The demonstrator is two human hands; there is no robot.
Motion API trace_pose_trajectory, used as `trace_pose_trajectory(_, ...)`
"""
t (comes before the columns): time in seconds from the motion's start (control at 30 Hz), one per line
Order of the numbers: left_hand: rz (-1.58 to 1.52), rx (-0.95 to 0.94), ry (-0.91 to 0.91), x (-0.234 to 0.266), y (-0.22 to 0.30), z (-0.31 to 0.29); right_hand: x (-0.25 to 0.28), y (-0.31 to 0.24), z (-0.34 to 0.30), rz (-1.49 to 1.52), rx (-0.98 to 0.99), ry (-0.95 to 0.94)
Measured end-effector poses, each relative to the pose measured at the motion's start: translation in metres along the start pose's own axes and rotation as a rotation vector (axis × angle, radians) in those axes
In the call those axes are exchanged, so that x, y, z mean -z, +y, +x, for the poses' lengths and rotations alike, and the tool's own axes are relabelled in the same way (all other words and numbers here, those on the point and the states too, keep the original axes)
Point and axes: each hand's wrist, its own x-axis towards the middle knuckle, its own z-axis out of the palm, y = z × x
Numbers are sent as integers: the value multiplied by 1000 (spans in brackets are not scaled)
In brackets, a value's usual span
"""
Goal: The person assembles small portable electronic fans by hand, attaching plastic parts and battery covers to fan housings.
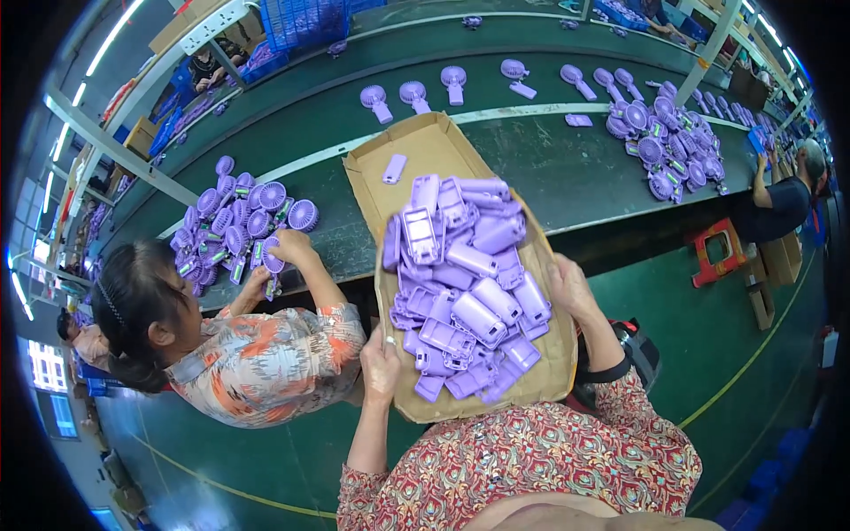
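Observation:
A shallow cardboard tray [556, 376] heaped with purple plastic casings [478, 292] is held in front of my body. My left hand [381, 365] is closed on its left edge, and my right hand [572, 285] grips the right edge. The casings lie in a loose pile, some with the hollow inside up, others with the smooth back up. Beyond the far end of this tray, more cardboard [370, 181] rests on the workbench, with a single casing [395, 168] in it. Whether the two are separate trays is hidden by the pile.
At left a co-worker [257, 363] handles a purple handheld fan beside a heap of fans [235, 221]. Another fan heap [664, 146] lies on the bench [540, 164] at right. Fans stand along the green conveyor [310, 111]. A red stool [717, 252] and another person [784, 199] are farther right.

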Motion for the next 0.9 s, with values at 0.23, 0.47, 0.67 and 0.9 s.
trace_pose_trajectory(0.23, 50, -31, 2, -9, 11, -10, 2, 8, -8, -82, -78, -39)
trace_pose_trajectory(0.47, 102, -11, 7, -9, -4, -7, -4, 15, -2, -67, -48, -55)
trace_pose_trajectory(0.67, -12, -6, 24, -11, -2, -13, 11, 0, -3, -63, -21, -45)
trace_pose_trajectory(0.9, -20, -9, 81, -9, 10, -24, 8, 8, 2, -6, 38, 4)
